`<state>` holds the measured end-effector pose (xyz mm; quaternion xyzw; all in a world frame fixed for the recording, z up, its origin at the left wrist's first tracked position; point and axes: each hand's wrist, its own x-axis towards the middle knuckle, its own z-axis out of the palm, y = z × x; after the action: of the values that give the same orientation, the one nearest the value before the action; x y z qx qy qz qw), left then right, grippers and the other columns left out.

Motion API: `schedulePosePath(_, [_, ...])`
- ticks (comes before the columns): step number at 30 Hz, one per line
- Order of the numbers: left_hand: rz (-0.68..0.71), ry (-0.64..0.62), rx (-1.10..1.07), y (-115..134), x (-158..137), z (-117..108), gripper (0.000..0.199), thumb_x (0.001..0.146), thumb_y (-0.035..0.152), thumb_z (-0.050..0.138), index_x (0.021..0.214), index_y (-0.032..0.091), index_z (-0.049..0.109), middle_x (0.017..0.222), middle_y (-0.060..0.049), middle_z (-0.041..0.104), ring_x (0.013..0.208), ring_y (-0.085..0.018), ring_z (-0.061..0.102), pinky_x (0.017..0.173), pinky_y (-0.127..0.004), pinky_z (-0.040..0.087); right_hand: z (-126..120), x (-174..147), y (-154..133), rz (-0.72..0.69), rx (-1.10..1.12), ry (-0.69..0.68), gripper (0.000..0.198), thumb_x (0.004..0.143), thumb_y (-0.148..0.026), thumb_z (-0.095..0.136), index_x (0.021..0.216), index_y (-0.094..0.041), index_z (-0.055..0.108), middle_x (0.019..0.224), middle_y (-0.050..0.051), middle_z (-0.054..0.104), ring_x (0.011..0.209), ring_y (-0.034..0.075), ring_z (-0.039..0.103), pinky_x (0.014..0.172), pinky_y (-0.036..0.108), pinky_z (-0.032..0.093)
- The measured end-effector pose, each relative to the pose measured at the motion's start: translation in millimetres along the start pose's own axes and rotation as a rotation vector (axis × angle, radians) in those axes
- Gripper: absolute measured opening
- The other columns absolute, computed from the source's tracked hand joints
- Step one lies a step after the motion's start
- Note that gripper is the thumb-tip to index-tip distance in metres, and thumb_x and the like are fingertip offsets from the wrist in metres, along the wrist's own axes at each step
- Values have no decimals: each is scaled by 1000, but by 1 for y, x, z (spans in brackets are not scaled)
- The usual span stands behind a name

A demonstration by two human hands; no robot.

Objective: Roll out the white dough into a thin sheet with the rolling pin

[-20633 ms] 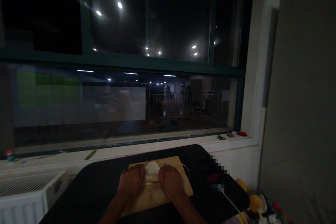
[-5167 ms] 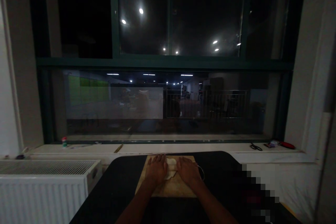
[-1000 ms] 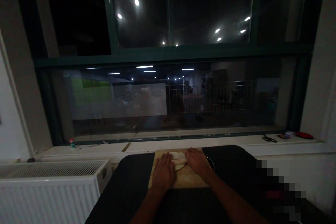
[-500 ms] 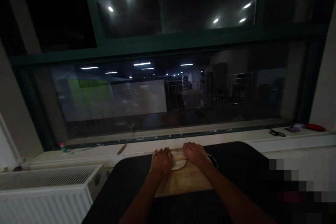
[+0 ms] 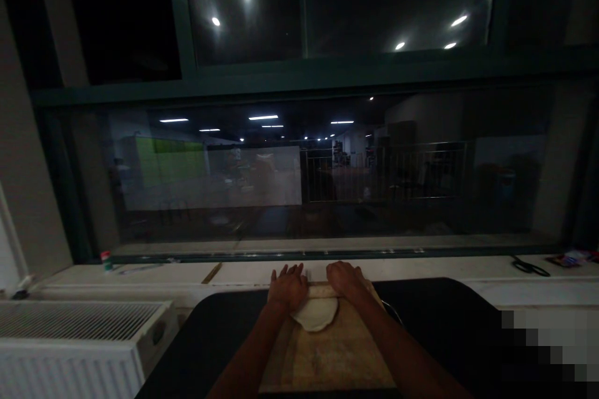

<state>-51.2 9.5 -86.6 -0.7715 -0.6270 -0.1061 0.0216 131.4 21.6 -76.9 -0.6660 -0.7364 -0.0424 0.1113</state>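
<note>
A pale, flat round of dough (image 5: 317, 315) lies on a wooden board (image 5: 334, 365). Across its far edge runs a light wooden rolling pin (image 5: 322, 290). My left hand (image 5: 287, 290) is over the pin's left end, pressing on it, with the fingertips reaching forward past it. The pin's right end is under my right hand (image 5: 345, 278), its fingers curled over the wood. Both pin ends are hidden by the hands, and my left hand covers part of the dough's left edge.
The board rests on a black table (image 5: 435, 324) against a white windowsill (image 5: 276, 272). On the sill are black scissors (image 5: 531, 267), a small red-capped bottle (image 5: 107, 260) and a thin brownish strip (image 5: 212, 273). A white radiator (image 5: 79, 349) stands at left. A thin wire-like loop (image 5: 394, 310) shows beside the board.
Both hands have pushed the rolling pin forward, from over the dough to its far edge, so more dough shows. The camera view has shifted, with the board and table appearing larger.
</note>
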Motion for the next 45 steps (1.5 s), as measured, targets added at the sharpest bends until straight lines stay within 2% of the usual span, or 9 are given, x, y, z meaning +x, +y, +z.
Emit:
schedulePosePath(5, [13,66,-16,6,-23,-6,58,97,38,28,151,20,41,155,-5,46,147,-29,33,121,-58,23,-2,-21,-4,60,-26,50,42,97,-26,32,104,-21,73,116,16,70,111,32,63,91,56,44])
schedulePosePath(12, [77,88,-42,14,-68,-17,57,98,32,23,150,18,43,156,-3,43,148,-25,31,122,-52,25,-15,-71,-9,43,-24,126,45,100,-29,28,106,-18,72,115,17,71,110,30,64,98,51,40])
schedulePosePath(19, [99,67,-116,22,-116,-25,59,100,34,18,152,17,38,161,-1,35,149,-23,27,124,-49,20,-16,-117,-10,16,10,117,48,102,-29,24,131,-17,60,139,14,59,131,27,52,113,51,27])
schedulePosePath(23, [104,52,-134,23,-125,-26,58,99,34,21,153,18,36,160,0,36,149,-23,27,124,-49,19,-16,-127,-10,6,16,116,51,103,-29,21,135,-17,58,142,15,57,136,27,47,115,53,23])
schedulePosePath(27, [90,43,-134,20,-111,-22,59,99,35,19,151,17,39,158,-1,40,149,-23,29,125,-49,19,-17,-115,-11,9,9,129,50,102,-28,24,133,-15,61,139,17,59,133,28,50,114,52,26])
schedulePosePath(34, [111,99,-60,9,-57,-10,56,99,37,20,148,23,46,153,0,48,147,-23,33,124,-52,19,-6,-64,-7,30,25,112,47,100,-26,27,123,-19,68,136,13,62,133,30,50,110,54,33])
schedulePosePath(38, [72,61,-52,5,-22,-4,57,98,38,22,147,22,47,146,-5,56,142,-27,41,121,-56,23,4,-30,-4,53,53,70,49,100,-27,24,120,-23,69,137,11,62,134,28,50,107,51,38])
schedulePosePath(45, [47,4,-71,0,17,3,59,98,40,23,149,20,44,148,-8,55,140,-30,44,117,-56,31,10,11,2,36,57,62,43,98,-22,30,110,-17,71,121,15,69,118,26,61,97,44,46])
